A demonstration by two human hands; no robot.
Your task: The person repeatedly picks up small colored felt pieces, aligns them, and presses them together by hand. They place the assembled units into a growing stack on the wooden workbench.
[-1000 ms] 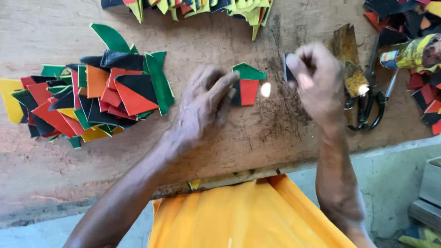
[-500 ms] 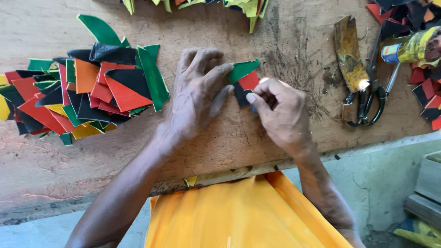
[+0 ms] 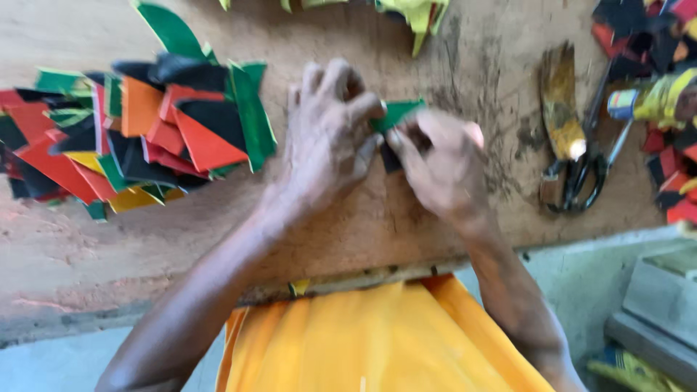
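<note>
While both hands meet at middle of worn wooden table (image 3: pixel 450 239), left hand (image 3: pixel 327 141) presses flat on small green piece (image 3: pixel 398 112), fingers spread, tip showing past fingertips. Right hand (image 3: pixel 439 163) pinches same piece from right, fingers closed; dark scrap beneath. Pile of coloured pieces (image 3: pixel 138 138) lies left; scissors (image 3: pixel 584 167) well apart, right.

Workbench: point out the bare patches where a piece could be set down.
Bare wood lies on the workbench below the pile of coloured pieces, and between the right hand and the scissors. Crowded: the far right scraps, and the centre, where the left hand and right hand press a green piece.
</note>
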